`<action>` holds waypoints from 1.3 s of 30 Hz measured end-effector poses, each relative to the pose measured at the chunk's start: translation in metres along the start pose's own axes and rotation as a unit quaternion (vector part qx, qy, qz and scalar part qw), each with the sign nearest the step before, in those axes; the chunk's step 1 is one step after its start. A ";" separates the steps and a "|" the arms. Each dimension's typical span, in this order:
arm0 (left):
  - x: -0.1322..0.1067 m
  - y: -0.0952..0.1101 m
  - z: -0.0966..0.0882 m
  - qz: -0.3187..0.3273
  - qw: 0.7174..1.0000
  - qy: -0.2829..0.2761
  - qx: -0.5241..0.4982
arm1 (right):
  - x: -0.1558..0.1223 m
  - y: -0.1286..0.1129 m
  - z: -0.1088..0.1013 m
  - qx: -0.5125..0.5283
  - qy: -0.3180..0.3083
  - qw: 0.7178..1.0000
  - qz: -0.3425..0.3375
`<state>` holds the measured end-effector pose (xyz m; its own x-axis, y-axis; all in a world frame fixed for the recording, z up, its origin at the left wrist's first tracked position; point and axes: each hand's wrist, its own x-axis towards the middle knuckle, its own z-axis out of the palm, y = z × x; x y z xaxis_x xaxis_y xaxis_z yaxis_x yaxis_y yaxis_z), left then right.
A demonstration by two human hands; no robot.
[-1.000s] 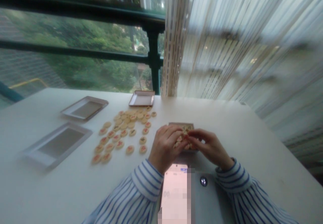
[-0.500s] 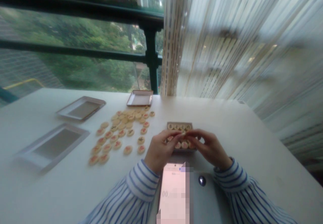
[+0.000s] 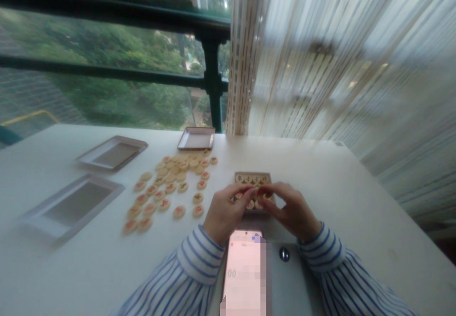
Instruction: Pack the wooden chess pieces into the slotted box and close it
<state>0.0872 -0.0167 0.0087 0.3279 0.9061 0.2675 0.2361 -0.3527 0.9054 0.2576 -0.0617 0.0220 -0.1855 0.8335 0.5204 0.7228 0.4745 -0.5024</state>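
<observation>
A small brown box (image 3: 252, 174) sits on the white table (image 3: 356, 202), filled with round tan game discs (image 3: 249, 179) in rows. My left hand (image 3: 228, 211) and my right hand (image 3: 290, 209) meet over the box's near half, fingertips curled together on the discs there. What the fingers pinch is too small to name. Several loose discs (image 3: 171, 187) with red or dark marks lie spread on the table left of the box.
A brown box lid (image 3: 197, 138) lies at the table's far edge. Two white trays (image 3: 112, 152) (image 3: 69, 209) sit at the left. A phone (image 3: 244, 273) on a grey stand (image 3: 288, 278) stands right below my hands. A window and string curtains are behind.
Both hands have drawn back slightly towards me, uncovering the box's far row of discs. The fingertips stay together over the near rows.
</observation>
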 end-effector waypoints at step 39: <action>0.006 -0.026 -0.011 -0.003 0.984 0.087 0.157 | -0.004 0.053 -0.007 -0.040 -0.093 0.992 0.080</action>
<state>0.0729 0.0006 -0.0100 0.1715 0.9249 0.3394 0.5170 -0.3777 0.7681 0.3014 -0.0424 -0.0017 -0.1786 0.9373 0.2994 0.8016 0.3151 -0.5081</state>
